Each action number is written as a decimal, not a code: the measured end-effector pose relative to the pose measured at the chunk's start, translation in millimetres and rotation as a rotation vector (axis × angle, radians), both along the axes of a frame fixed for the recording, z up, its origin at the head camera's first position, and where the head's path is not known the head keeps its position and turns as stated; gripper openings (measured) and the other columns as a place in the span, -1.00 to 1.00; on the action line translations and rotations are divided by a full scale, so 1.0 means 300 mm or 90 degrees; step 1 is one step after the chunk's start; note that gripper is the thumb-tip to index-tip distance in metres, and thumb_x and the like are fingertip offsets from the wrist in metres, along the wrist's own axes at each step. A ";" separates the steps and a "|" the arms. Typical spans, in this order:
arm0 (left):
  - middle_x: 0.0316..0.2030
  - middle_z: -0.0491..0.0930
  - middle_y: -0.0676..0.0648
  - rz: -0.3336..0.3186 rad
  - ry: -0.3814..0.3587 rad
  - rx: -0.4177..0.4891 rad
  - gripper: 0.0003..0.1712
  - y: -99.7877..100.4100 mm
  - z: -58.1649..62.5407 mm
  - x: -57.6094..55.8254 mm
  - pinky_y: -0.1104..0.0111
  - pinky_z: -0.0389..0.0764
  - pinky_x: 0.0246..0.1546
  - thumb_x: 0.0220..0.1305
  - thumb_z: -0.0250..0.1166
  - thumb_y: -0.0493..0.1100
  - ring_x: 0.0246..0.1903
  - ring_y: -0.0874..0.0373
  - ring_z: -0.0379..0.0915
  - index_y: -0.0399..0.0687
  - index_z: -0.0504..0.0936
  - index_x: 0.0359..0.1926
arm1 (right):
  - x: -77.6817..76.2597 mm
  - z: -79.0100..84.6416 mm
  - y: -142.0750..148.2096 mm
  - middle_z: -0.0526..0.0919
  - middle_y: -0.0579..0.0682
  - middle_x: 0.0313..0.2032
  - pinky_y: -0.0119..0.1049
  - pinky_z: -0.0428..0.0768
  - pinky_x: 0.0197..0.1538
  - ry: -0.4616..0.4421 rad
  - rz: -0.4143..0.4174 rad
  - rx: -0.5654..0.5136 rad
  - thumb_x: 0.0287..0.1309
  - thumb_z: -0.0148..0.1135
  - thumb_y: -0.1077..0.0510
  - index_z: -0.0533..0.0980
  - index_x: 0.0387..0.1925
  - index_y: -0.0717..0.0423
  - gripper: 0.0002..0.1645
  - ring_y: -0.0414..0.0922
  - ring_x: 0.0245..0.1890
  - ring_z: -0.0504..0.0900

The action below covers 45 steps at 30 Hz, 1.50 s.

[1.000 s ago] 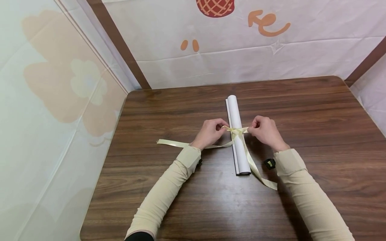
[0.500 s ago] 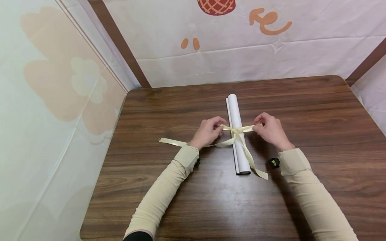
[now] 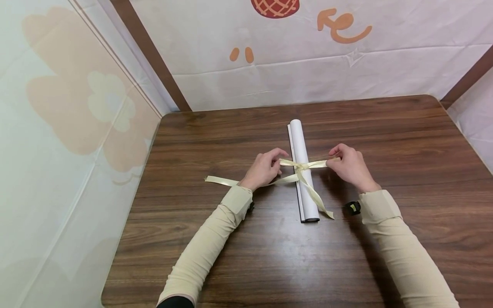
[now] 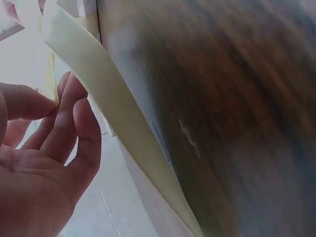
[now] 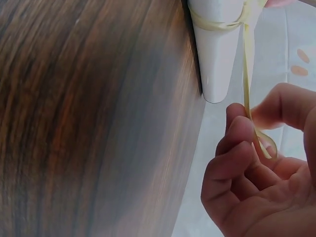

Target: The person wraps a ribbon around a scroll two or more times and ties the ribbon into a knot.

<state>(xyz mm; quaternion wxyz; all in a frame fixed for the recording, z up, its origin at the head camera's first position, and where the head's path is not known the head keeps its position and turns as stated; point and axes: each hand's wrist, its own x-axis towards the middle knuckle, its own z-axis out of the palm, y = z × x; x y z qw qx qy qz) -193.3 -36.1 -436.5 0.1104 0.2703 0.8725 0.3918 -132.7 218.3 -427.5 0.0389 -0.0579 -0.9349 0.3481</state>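
A white rolled sheet (image 3: 301, 145) with a dark edge lies lengthwise on the table, pointing away from me. Pale yellow ribbon (image 3: 303, 167) goes around its middle and is knotted on top, with a loop drawn out to each side. My left hand (image 3: 263, 168) pinches the left loop between thumb and fingers. On the other side my right hand (image 3: 350, 166) pinches the right loop; in the right wrist view the ribbon's folded end (image 5: 266, 143) shows inside the fingers. One loose tail runs left under my left wrist, the other trails down the roll's right side.
The brown wood-grain table (image 3: 215, 137) extends around the roll on all sides. Behind it hangs a white printed cloth (image 3: 215, 85), and another cloth with a flower print (image 3: 81, 94) stands along the left edge.
Both hands have drawn apart, the right one moving farther right. The loops are longer, the knot looks tighter, and the front tail has become shorter.
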 end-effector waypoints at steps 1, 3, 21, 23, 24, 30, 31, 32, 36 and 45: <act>-0.46 0.69 -0.11 -0.001 -0.001 -0.001 -0.69 0.002 0.000 0.000 0.49 0.48 -0.49 0.34 0.02 -0.34 -0.45 0.11 0.66 -0.02 0.59 -0.01 | 0.000 0.000 0.001 0.66 0.09 -0.46 -0.28 0.38 -0.35 0.001 -0.001 0.001 -0.02 0.17 0.18 0.54 -0.22 0.18 -0.73 -0.03 -0.46 0.50; -0.45 0.68 -0.08 -0.002 -0.002 -0.003 -0.71 0.004 0.001 -0.002 0.49 0.49 -0.47 0.32 0.05 -0.32 -0.47 0.18 0.63 -0.02 0.62 -0.06 | 0.000 0.000 0.001 0.67 0.09 -0.45 -0.28 0.38 -0.34 0.006 -0.001 0.001 -0.01 0.16 0.18 0.55 -0.22 0.18 -0.73 -0.03 -0.46 0.51; -0.29 0.68 -0.07 0.032 -0.006 0.015 -0.90 0.023 0.002 -0.001 0.46 0.50 -0.50 0.38 0.18 -0.13 -0.58 0.18 0.60 -0.04 0.58 -0.20 | -0.003 0.001 0.001 0.69 0.12 -0.39 -0.27 0.39 -0.31 0.009 0.011 0.006 0.00 0.12 0.18 0.55 -0.21 0.20 -0.72 0.00 -0.41 0.52; -0.30 0.68 -0.09 0.039 -0.006 0.013 -0.89 0.018 -0.001 -0.003 0.46 0.50 -0.46 0.39 0.16 -0.14 -0.57 0.17 0.60 -0.05 0.56 -0.20 | -0.002 0.000 0.004 0.70 0.14 -0.36 -0.26 0.40 -0.30 0.008 0.011 0.006 0.00 0.12 0.18 0.55 -0.21 0.20 -0.72 0.01 -0.38 0.55; -0.30 0.68 -0.09 0.043 -0.007 0.010 -0.89 0.016 -0.003 -0.003 0.46 0.50 -0.44 0.40 0.15 -0.14 -0.57 0.17 0.61 -0.05 0.56 -0.19 | -0.001 -0.001 0.006 0.71 0.14 -0.35 -0.26 0.40 -0.29 0.006 0.011 0.006 0.00 0.12 0.18 0.55 -0.20 0.20 -0.71 0.01 -0.37 0.56; -0.31 0.67 -0.11 0.059 -0.002 0.000 -0.87 -0.003 -0.009 -0.009 0.45 0.51 -0.39 0.41 0.14 -0.13 -0.55 0.15 0.62 -0.07 0.55 -0.18 | 0.000 -0.002 0.014 0.72 0.16 -0.31 -0.26 0.42 -0.28 -0.004 0.014 0.005 0.02 0.12 0.18 0.54 -0.19 0.19 -0.72 0.02 -0.33 0.60; -0.32 0.67 -0.11 0.061 0.000 -0.005 -0.87 -0.007 -0.009 -0.009 0.45 0.51 -0.39 0.41 0.14 -0.13 -0.54 0.15 0.62 -0.07 0.55 -0.18 | 0.000 0.000 0.015 0.72 0.16 -0.31 -0.26 0.41 -0.28 -0.006 0.015 0.006 0.02 0.12 0.18 0.54 -0.19 0.19 -0.72 0.02 -0.33 0.60; -0.34 0.66 -0.12 0.062 0.002 -0.011 -0.87 -0.012 -0.009 -0.011 0.44 0.51 -0.38 0.41 0.13 -0.13 -0.54 0.16 0.61 -0.07 0.54 -0.19 | 0.000 0.002 0.015 0.72 0.16 -0.32 -0.27 0.41 -0.28 -0.008 0.017 0.006 0.02 0.12 0.18 0.54 -0.19 0.19 -0.72 0.02 -0.33 0.60; -0.41 0.66 -0.14 0.066 -0.005 -0.032 -0.89 -0.031 -0.004 -0.014 0.44 0.50 -0.38 0.41 0.13 -0.14 -0.54 0.20 0.58 -0.07 0.54 -0.20 | 0.002 0.011 0.019 0.72 0.17 -0.31 -0.26 0.41 -0.27 -0.017 0.024 0.005 0.02 0.12 0.18 0.54 -0.19 0.19 -0.72 0.03 -0.32 0.60; -0.41 0.70 -0.13 0.052 -0.041 -0.015 -0.89 -0.050 -0.005 -0.025 0.48 0.53 -0.46 0.40 0.10 -0.25 -0.53 0.11 0.64 -0.19 0.53 -0.21 | 0.004 0.013 0.034 0.71 0.20 -0.29 -0.26 0.41 -0.29 -0.023 0.029 0.008 0.05 0.14 0.16 0.53 -0.17 0.21 -0.71 0.03 -0.33 0.59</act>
